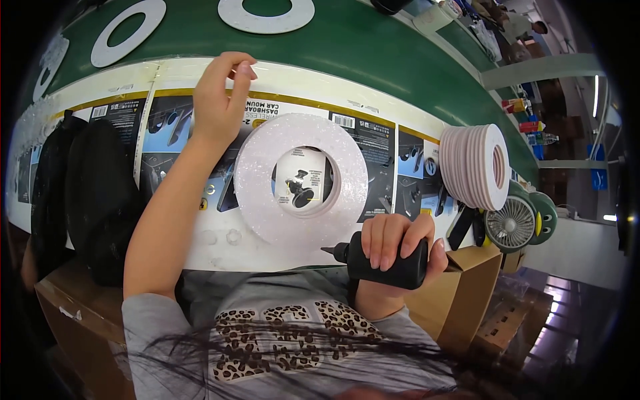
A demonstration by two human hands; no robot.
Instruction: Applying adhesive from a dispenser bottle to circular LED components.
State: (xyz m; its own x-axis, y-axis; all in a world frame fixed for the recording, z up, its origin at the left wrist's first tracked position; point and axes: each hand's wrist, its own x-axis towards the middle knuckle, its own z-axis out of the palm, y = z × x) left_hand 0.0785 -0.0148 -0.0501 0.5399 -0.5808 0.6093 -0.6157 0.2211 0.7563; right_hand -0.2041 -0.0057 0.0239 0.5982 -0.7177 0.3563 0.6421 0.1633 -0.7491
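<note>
A stack of pale pinkish-white rings [260, 220] lies flat on the work surface in front of me, specks glinting on its top face. My right hand [400, 247] wraps around a black squeeze bottle [390, 272]. The bottle lies sideways, its pointed nozzle aimed left, close to the near edge of the rings. Beyond the stack's upper left, my left hand [223, 93] is raised with its fingers loosely bent and a gap beside the thumb. Nothing shows in it, though part of the fingers is turned from view.
Another stack of rings [460, 160] stands on edge at the right, beside a small fan [512, 223]. Several single rings [267, 23] lie on the green belt [360, 53] at the back. Printed cardboard sheets [173, 113] cover the table. A black bag [103, 193] is at the left; a cardboard box [467, 293] stands near right.
</note>
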